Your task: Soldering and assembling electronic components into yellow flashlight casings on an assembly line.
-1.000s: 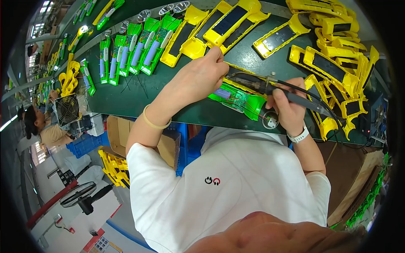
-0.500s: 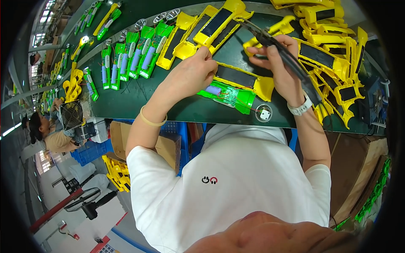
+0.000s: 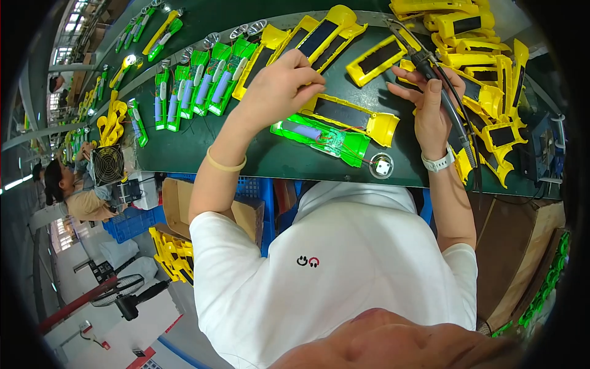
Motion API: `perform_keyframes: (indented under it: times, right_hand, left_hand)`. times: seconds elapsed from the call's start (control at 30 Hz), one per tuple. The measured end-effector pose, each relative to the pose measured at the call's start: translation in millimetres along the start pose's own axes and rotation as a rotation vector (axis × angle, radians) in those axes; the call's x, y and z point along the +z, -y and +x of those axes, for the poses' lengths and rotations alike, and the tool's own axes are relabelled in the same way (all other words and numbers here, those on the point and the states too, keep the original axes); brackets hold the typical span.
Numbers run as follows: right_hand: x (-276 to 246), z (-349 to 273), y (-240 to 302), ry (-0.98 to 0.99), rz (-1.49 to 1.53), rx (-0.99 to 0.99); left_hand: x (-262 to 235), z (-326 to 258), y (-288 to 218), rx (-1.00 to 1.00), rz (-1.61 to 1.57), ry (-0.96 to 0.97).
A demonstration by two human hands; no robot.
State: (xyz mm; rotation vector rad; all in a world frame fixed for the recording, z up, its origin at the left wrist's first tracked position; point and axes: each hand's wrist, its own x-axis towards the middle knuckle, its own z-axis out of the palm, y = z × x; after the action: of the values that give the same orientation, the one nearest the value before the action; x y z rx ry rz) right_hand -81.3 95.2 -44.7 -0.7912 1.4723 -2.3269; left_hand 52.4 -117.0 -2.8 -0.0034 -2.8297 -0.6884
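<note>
My right hand (image 3: 435, 111) holds a black soldering iron (image 3: 424, 63) between thumb and fingers, its tip pointing away and its cable trailing past my wrist. Fingers pinched, my left hand (image 3: 276, 89) is above the near side of the yellow casings; what it grips, if anything, is hidden. Below it lies an open green flashlight half (image 3: 329, 142) with a purple battery cell, a circuit board and thin red wires. The wires lead to a round lamp head (image 3: 381, 166) near the table edge. Against the green half lies a yellow casing half (image 3: 382, 127) with a dark panel.
Several green halves with batteries (image 3: 203, 92) stand in a row at the left. A yellow casing half (image 3: 376, 60) lies beyond my hands, and a pile of yellow casings (image 3: 491, 92) fills the right. At the far left, a co-worker (image 3: 80, 190) sits beside a fan (image 3: 109, 165).
The soldering iron has swung to the right and stands steeper. A yellow casing half, tilted near my right fingers before, now lies flat on the table. My left hand has lifted slightly away.
</note>
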Motion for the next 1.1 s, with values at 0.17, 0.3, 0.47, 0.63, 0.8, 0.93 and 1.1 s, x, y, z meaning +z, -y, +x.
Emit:
perform_keyframes:
  times: [0.17,0.3,0.47,0.63,0.8,0.93,1.1]
  right_hand:
    - [3.3,-2.8,3.5,0.008,-0.022,0.003]
    - [2.3,-1.9,-0.1,0.028,-0.015,0.015]
    - [-6.1,-2.4,-3.4,-0.009,0.038,0.000]
    - [-5.7,-1.5,-1.9,-0.004,0.082,0.012]
    - [-11.5,-0.4,-3.2,-0.043,0.077,-0.035]
    - [-2.9,-1.2,-4.3,0.016,0.016,0.020]
    - [15.0,-2.1,-19.7,0.151,-0.013,0.130]
  left_hand:
    - [3.0,-1.1,1.0,-0.065,0.035,0.183]
    - [11.6,2.9,3.5,0.023,0.176,0.234]
    - [-9.4,-14.7,-9.6,0.294,0.045,0.053]
    - [13.1,-55.0,-5.7,0.221,-0.182,0.260]
    - [-19.5,-41.5,20.8,0.038,-0.301,0.088]
    - [-75.7,42.0,116.9,-0.089,-0.154,-0.035]
    - [-82.3,97.1,257.3,-0.317,0.128,0.046]
